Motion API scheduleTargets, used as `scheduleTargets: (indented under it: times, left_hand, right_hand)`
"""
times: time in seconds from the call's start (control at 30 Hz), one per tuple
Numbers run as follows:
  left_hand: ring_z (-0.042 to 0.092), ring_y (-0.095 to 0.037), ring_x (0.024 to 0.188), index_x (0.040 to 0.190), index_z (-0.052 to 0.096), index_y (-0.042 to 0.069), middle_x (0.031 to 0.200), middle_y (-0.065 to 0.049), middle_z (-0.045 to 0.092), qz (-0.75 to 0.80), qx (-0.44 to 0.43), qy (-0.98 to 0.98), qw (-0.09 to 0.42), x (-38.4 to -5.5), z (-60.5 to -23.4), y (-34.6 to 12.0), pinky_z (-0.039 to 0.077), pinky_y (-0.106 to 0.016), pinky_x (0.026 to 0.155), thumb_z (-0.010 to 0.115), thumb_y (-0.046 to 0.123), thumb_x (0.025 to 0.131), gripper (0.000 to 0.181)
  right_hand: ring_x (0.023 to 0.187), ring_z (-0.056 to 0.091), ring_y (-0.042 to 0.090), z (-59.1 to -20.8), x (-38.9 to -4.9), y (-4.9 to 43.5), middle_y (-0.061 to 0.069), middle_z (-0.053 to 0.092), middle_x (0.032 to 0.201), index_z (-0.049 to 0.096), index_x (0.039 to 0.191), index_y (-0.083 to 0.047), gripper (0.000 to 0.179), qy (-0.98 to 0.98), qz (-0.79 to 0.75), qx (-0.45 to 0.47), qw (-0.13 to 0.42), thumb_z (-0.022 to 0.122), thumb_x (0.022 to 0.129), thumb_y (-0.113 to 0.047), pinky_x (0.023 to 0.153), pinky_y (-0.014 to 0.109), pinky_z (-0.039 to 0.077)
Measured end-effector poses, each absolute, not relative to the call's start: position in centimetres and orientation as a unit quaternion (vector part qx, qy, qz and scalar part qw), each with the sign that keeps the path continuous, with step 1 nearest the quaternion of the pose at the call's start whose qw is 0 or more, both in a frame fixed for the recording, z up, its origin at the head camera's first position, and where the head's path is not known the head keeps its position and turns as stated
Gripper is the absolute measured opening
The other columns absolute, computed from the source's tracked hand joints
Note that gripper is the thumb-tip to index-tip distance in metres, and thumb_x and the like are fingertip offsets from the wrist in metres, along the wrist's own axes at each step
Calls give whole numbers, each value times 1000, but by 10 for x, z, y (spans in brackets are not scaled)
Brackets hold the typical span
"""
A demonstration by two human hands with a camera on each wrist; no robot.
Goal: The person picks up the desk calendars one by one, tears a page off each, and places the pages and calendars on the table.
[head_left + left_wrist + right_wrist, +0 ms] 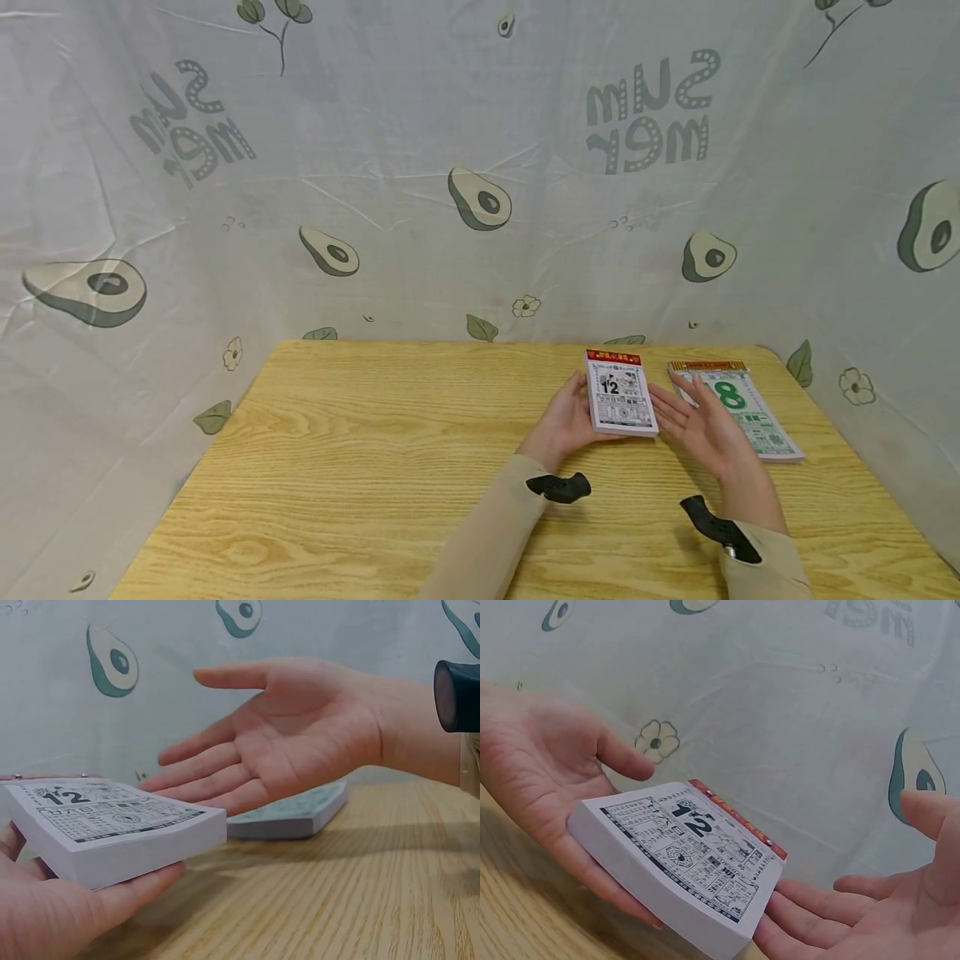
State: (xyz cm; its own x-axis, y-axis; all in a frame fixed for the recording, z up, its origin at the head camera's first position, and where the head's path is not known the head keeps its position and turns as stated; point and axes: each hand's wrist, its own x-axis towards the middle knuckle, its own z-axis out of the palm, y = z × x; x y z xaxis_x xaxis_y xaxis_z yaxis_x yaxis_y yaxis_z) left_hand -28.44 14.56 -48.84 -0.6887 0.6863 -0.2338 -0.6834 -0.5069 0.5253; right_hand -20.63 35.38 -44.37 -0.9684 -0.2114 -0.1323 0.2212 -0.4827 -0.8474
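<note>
A small tear-off calendar pad (621,396) with a red header and a black 12 lies face up on my left hand (564,421). The left fingers extend beneath the pad, and the thumb stands along its left side, apart from the page in the right wrist view. Palm up, my right hand (705,425) has its fingers stretched out, fingertips right at the pad's right edge. Behind it lies a larger calendar (757,417) with a green 8 and a yellow-and-red header, partly hidden by the right hand.
Both calendars are toward the right of the wood-grain table (360,450). A pale curtain (405,275) printed with avocados surrounds the table at the back and sides. Black wrist-mounted devices (558,487) sit on both beige sleeves.
</note>
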Motion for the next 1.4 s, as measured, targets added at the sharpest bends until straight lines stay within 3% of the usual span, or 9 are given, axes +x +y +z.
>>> scheduleTargets:
  times: [0.03, 0.1, 0.2, 0.3, 0.5, 0.73, 0.87, 1.1, 1.4]
  left_hand:
    - [34, -48, 139, 149, 39, 21, 149, -22, 41, 868, 3, 296, 398, -284, -488, 144, 22, -69, 111, 28, 54, 103, 58]
    - [32, -48, 140, 149, 39, 18, 149, -22, 41, 868, 5, 288, 405, -284, -486, 141, 21, -68, 113, 29, 55, 103, 60]
    - [30, -48, 142, 149, 37, 14, 150, -23, 40, 866, 8, 276, 417, -284, -484, 136, 19, -66, 114, 32, 56, 101, 65]
    - [29, -47, 142, 149, 37, 13, 149, -22, 41, 866, 6, 269, 421, -283, -482, 131, 18, -66, 115, 40, 57, 99, 66]
    - [31, -45, 142, 148, 41, 17, 149, -20, 43, 870, -3, 268, 414, -279, -476, 120, 19, -65, 115, 46, 54, 98, 62]
    - [30, -42, 143, 148, 40, 23, 153, -17, 39, 871, 9, 289, 396, -274, -466, 105, 19, -64, 116, 35, 52, 103, 54]
    - [32, -42, 143, 148, 41, 25, 153, -15, 40, 873, 11, 294, 388, -274, -463, 96, 19, -65, 115, 34, 50, 104, 51]
    - [28, -41, 145, 149, 38, 27, 156, -13, 35, 870, 23, 297, 393, -274, -459, 76, 16, -64, 116, 33, 50, 104, 51]
    - [30, -41, 143, 146, 35, 36, 156, -11, 36, 874, 38, 307, 376, -266, -450, 48, 18, -66, 114, 36, 47, 104, 43]
  right_hand:
    - [113, 61, 6, -442, -206, 353, -5, 59, 127, -12, 156, -21, 81, 491, -862, 6, 124, 39, 101, -51, 97, 26, 51]
    - [117, 58, 7, -439, -205, 351, 0, 54, 138, -10, 156, -23, 80, 497, -859, 11, 121, 39, 100, -52, 98, 27, 50]
    - [127, 49, 9, -434, -204, 346, 11, 20, 162, -9, 156, -24, 79, 520, -846, 12, 118, 38, 100, -54, 100, 25, 49]
    - [128, 48, 8, -430, -203, 341, 18, -10, 162, -11, 156, -23, 78, 535, -837, 2, 116, 35, 101, -53, 101, 25, 48]
    - [119, 56, 2, -425, -202, 332, 21, -10, 162, -12, 156, -20, 76, 546, -829, -25, 115, 32, 103, -51, 102, 25, 47]
    - [150, 22, 20, -416, -199, 318, 22, -7, 162, -10, 156, -16, 73, 581, -805, -43, 110, 27, 104, -51, 104, 22, 44]
    - [146, 29, 17, -411, -201, 308, 22, -3, 163, -5, 157, -14, 73, 592, -798, -45, 105, 29, 104, -50, 106, 23, 43]
    - [151, 13, 30, -404, -201, 290, 26, -2, 162, -3, 157, -12, 70, 601, -790, -57, 109, 28, 105, -47, 107, 23, 42]
    - [151, 10, 34, -395, -196, 265, 26, 3, 162, 1, 157, -11, 68, 596, -793, -67, 109, 30, 105, -44, 106, 23, 43]
